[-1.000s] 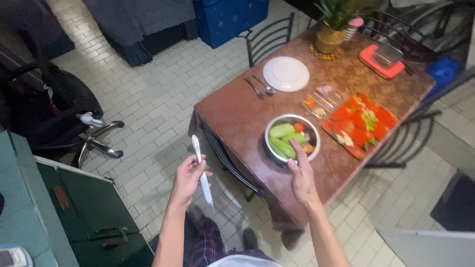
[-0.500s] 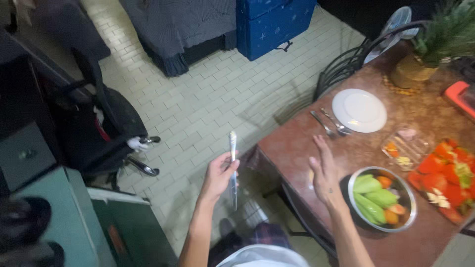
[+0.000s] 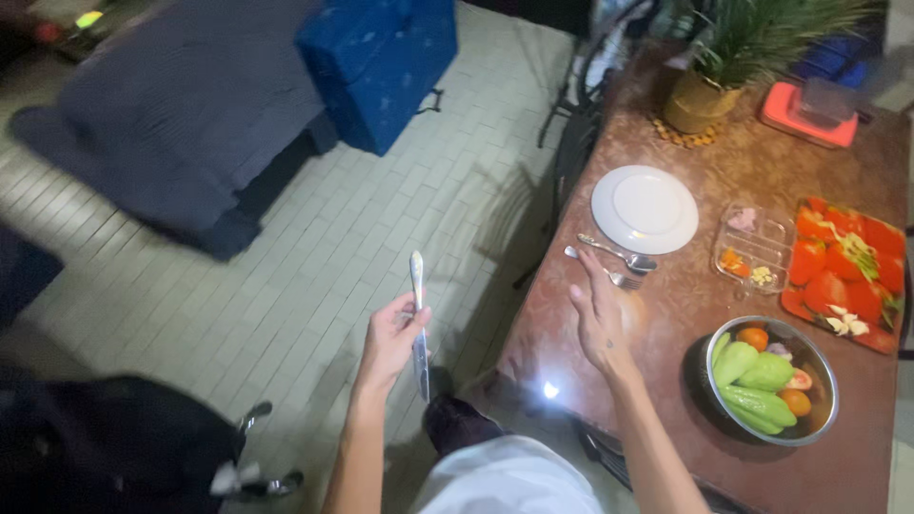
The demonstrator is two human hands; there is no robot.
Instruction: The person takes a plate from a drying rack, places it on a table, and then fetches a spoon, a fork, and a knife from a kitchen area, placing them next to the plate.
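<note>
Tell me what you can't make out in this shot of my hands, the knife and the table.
Head view only:
- Knife: middle hidden by the left hand gripping it.
- Right hand: touching the table or hovering, unclear.
- Bottom-left dark object: motion-blurred.
- Clear divided tray: contents too small.
- Table's right side: cut off by the frame edge.

Knife (image 3: 418, 319) shiny metal; bowl (image 3: 821, 419) polished steel; table (image 3: 562, 314) glossy mottled brown.

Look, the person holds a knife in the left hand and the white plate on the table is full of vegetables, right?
Not quite. The left hand does hold the knife, but the white plate is bare. The head view shows the vegetables in the metal bowl nearer the person.
</note>
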